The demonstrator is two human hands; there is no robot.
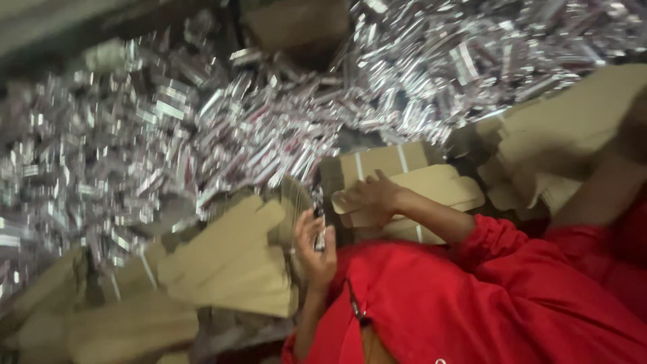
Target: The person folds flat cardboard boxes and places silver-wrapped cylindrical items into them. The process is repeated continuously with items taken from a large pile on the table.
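left hand (315, 246): grasping small silver packet (321, 236) | right hand (367, 199): gripping flat cardboard carton (431, 185) | silver packet heap (202, 128) upper frame, loose, uncontained

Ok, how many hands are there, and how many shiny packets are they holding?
Hands: 2, the left hand and the right hand
Shiny packets held: 1, the shiny packet in the left hand
Total: 3
The silver heap behind is too blurred to count.

Blurred silver packets (202, 128), contents unreadable
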